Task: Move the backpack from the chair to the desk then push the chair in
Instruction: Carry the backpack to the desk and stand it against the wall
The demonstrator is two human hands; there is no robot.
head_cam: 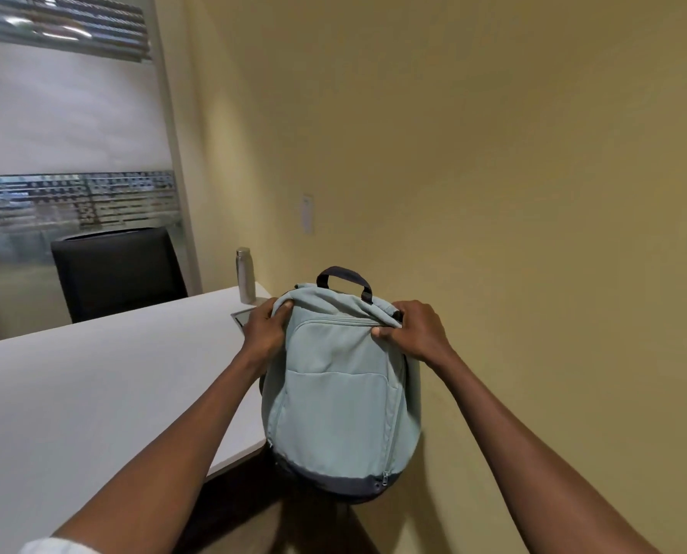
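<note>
A pale blue-green backpack (335, 397) with a dark base and dark top handle hangs upright in the air beside the right edge of the white desk (94, 393). My left hand (264, 327) grips its top left corner. My right hand (411, 331) pinches the fabric at its top right corner. The backpack's lower part overlaps the desk's right edge; whether it touches the desk I cannot tell. A dark shape below the backpack, partly hidden, may be the chair it came from.
A black chair (118, 273) stands behind the desk's far side near a frosted glass partition (70, 125). A metal bottle (245, 275) stands at the desk's far right corner, with a flat tablet-like object (241, 315) beside it. A yellow wall (493, 173) is close on the right.
</note>
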